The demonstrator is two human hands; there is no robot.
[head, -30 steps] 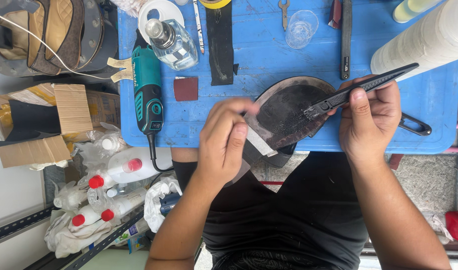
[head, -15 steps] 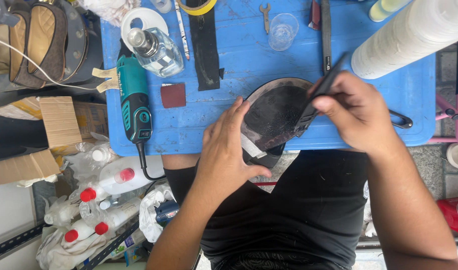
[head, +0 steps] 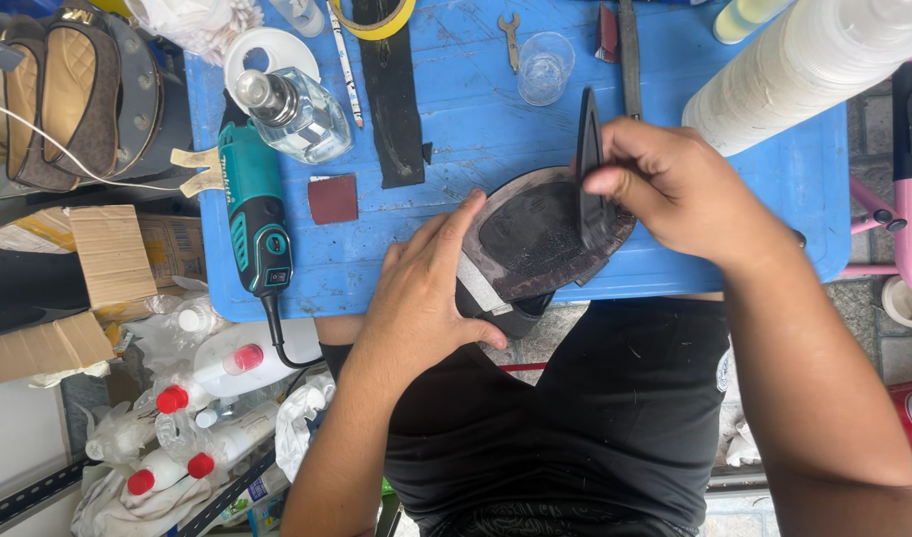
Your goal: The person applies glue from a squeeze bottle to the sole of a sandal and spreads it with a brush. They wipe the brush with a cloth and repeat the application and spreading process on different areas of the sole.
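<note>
A dark shoe lies sole up at the near edge of the blue table. My left hand grips its left side and heel, fingers spread along the sole's rim. My right hand holds a black knife-like cutter almost upright, its lower end pressed on the sole's right edge.
A teal power tool with a cord lies at the table's left. A glass bottle, a black strip, a brown square patch, a clear cup, a small wrench and a white roll sit behind. Red-capped bottles and cardboard crowd the floor at left.
My right hand has swung the cutter from lying flat across the sole to standing nearly upright at its right edge. My left hand stays on the shoe.
</note>
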